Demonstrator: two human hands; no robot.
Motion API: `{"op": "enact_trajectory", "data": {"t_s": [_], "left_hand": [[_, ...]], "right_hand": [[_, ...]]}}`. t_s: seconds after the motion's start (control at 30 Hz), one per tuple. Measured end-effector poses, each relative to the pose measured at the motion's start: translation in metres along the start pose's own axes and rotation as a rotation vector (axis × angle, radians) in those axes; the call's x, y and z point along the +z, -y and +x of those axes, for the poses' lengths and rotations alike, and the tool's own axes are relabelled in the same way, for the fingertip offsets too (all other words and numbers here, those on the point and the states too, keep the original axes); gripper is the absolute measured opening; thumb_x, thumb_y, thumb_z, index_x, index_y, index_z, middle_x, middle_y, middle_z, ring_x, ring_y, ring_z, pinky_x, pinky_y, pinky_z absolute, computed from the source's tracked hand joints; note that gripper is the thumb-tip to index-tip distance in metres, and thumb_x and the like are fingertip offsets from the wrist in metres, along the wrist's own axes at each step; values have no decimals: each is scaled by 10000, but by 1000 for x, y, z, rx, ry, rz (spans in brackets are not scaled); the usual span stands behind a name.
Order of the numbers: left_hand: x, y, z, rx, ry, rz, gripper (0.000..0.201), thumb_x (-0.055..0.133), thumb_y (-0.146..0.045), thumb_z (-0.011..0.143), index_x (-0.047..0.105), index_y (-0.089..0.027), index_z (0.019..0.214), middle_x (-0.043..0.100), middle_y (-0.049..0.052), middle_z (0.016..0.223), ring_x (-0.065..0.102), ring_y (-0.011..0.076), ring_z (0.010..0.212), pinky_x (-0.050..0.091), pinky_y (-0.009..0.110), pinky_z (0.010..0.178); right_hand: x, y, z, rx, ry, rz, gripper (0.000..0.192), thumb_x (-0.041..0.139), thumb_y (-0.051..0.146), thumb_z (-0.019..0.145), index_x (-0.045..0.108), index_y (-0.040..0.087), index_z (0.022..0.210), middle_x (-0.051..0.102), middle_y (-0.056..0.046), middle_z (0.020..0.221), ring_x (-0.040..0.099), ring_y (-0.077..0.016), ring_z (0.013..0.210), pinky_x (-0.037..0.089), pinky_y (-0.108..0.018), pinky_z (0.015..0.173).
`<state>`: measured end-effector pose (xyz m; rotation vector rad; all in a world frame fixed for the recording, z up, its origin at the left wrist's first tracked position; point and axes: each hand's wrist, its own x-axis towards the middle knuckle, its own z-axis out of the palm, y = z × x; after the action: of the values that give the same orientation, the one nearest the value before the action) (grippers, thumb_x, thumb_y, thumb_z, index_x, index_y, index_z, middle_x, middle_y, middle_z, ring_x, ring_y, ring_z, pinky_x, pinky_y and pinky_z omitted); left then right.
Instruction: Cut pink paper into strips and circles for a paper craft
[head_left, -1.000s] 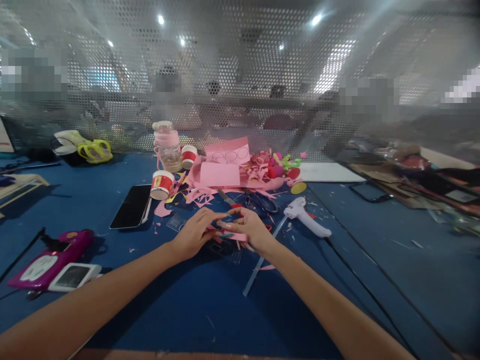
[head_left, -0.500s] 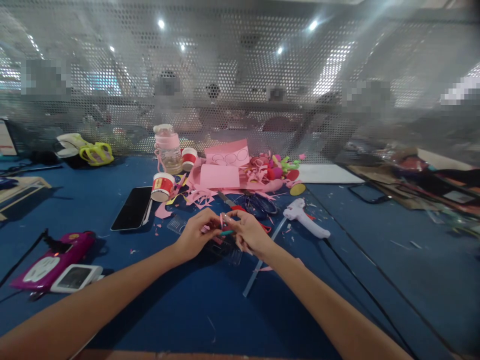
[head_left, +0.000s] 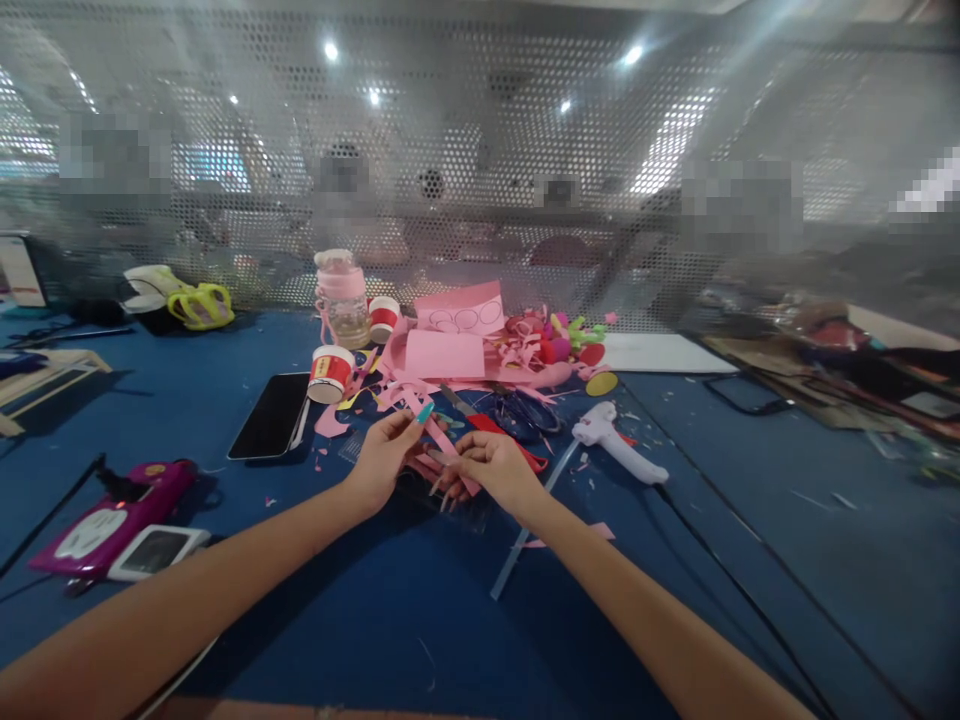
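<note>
Centrally, just below the middle of the frame, a narrow pink strip [head_left: 441,437] slants from upper left to lower right between two bare hands. The left hand [head_left: 384,458] pinches its upper part, a teal-nailed thumb lying against it, while the right hand [head_left: 491,468] grips it farther down with the fingertips. The hands are close to each other; whether their fingers touch is hard to tell.

Beneath them, partly hidden, lies clear plastic [head_left: 469,515] on the blue surface [head_left: 337,630]. Just above the right hand rests a red-handled tool [head_left: 484,424] with a metal blade, beside a dark blue looped object [head_left: 525,412]. Right of centre lies a white glue gun [head_left: 621,446], its cord running toward the lower right corner; a translucent stick [head_left: 508,575] slants down to the left, passing behind the right forearm.

Above the hands spreads a heap of pink scraps around a pink sheet [head_left: 445,355]. To its left stand a bottle [head_left: 345,305] and a red-and-white paper cup [head_left: 383,318]; a second cup [head_left: 330,375] sits nearer, next to a black phone [head_left: 270,416]. At lower left lies a purple device [head_left: 142,490], touching or just beside a white one [head_left: 159,552]. A perforated panel [head_left: 480,130] fills the upper frame.
</note>
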<state>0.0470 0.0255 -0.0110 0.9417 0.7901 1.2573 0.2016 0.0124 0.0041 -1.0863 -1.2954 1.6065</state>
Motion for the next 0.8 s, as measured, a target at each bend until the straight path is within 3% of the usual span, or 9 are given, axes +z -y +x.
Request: {"op": "enact_trajectory", "data": {"t_s": [0.27, 0.5, 0.6, 0.8], "left_hand": [[5, -7, -1, -40, -103, -89, 316, 802, -324, 513, 596, -101, 599, 623, -4, 576, 574, 90, 493, 480, 190, 460], [1, -4, 1, -32, -146, -113, 313, 807, -297, 510, 555, -116, 554, 565, -38, 502, 543, 74, 456, 472, 193, 473], [1, -3, 1, -2, -182, -129, 340, 813, -322, 492, 547, -123, 564, 557, -48, 508, 540, 66, 471, 474, 186, 500], [1, -3, 3, 58, -265, -120, 383, 800, -378, 498, 521, -145, 620, 600, -34, 621, 565, 88, 556, 489, 223, 562]], "right_hand": [[4, 4, -4, 13, 65, -20, 387, 722, 499, 558, 593, 136, 595, 664, -17, 510, 621, -119, 412, 500, -197, 409], [7, 0, -4, -43, 56, -56, 348, 679, 481, 645, 635, 136, 665, 672, -29, 538, 640, -149, 441, 485, -210, 388], [6, 1, -4, -61, -52, -17, 316, 691, 450, 640, 678, 144, 719, 689, -33, 595, 649, -163, 470, 499, -242, 429], [-2, -1, 4, -214, -409, 206, 249, 752, 400, 569, 710, 179, 676, 702, -14, 692, 635, -160, 653, 507, -260, 581]]}}
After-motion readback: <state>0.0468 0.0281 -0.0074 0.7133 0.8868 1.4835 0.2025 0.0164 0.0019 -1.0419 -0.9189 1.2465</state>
